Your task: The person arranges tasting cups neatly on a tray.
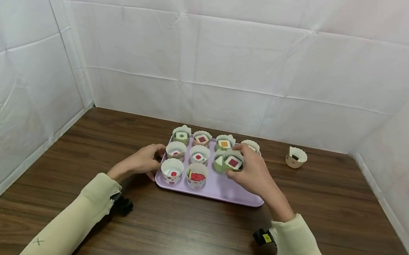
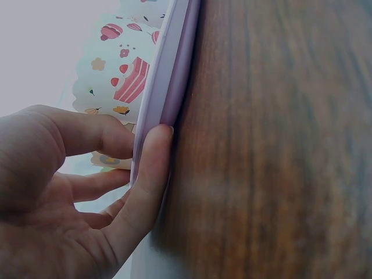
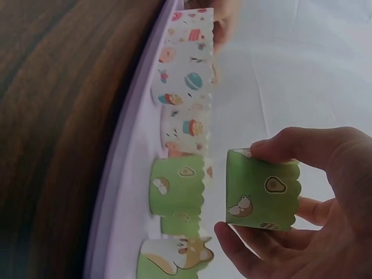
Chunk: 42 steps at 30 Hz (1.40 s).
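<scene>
A lilac tray (image 1: 214, 193) lies on the table with several small paper baking cups in rows on it. My left hand (image 1: 141, 160) pinches the tray's left rim between thumb and fingers; the left wrist view shows the thumb (image 2: 152, 163) on the rim's outer side. My right hand (image 1: 255, 174) grips a green paper baking cup (image 3: 264, 192) with avocado prints, raised above the tray. Inside this cup is a white piece with a dark red square (image 1: 233, 162). Just left of it, another green cup (image 1: 218, 165) stands on the tray, partly hidden behind the held one.
One beige paper cup (image 1: 296, 159) stands apart on the table, right of the tray, with something dark inside. Two white printed cups (image 1: 170, 178) and similar ones fill the tray's left side. White sheeting (image 1: 235, 61) encloses the brown wooden table (image 1: 186, 240) at the back and sides.
</scene>
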Motion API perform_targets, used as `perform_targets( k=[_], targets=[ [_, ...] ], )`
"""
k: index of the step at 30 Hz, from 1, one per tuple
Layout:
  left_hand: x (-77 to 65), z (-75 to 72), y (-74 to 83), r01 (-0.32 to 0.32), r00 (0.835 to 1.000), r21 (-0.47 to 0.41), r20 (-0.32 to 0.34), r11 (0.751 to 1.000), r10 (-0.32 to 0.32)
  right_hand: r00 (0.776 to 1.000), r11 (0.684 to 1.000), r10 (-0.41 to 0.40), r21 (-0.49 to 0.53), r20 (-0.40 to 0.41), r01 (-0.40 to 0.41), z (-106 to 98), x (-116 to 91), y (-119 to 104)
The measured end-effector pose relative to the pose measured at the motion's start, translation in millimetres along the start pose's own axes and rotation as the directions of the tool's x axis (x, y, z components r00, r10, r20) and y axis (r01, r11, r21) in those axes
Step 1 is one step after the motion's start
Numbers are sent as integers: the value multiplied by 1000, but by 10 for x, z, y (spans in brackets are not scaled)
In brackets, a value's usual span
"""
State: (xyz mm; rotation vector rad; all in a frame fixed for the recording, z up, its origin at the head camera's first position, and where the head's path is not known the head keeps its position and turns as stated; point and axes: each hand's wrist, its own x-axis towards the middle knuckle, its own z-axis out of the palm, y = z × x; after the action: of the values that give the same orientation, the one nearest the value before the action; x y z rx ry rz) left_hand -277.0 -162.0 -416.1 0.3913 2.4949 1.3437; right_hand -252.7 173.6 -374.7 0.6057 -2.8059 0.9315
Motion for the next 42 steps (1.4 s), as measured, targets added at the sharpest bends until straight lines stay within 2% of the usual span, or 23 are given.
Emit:
perform_targets(
  k=[6, 10, 26, 33, 42],
  targets=[
    [0, 3, -8, -2, 1000, 4, 0, 1000, 2, 998, 999, -53, -8, 24, 53, 89, -24, -43],
    [-7, 8, -6, 2, 1000, 9, -1, 1000, -2, 997, 996, -72, -50, 27, 73, 146, -35, -69],
    [15, -4, -19, 0, 1000, 10, 1, 1000, -1, 989, 988, 43, -152, 139, -22, 268, -61, -91],
    [11, 2, -15, 10, 1000, 22, -4, 1000, -10, 986, 985, 50, -170, 161, -22, 299, -66, -60],
    [13, -1, -28, -11, 1000, 7, 5, 1000, 11, 987, 986, 42, -166, 152, -16, 318, -74, -48]
  ],
)
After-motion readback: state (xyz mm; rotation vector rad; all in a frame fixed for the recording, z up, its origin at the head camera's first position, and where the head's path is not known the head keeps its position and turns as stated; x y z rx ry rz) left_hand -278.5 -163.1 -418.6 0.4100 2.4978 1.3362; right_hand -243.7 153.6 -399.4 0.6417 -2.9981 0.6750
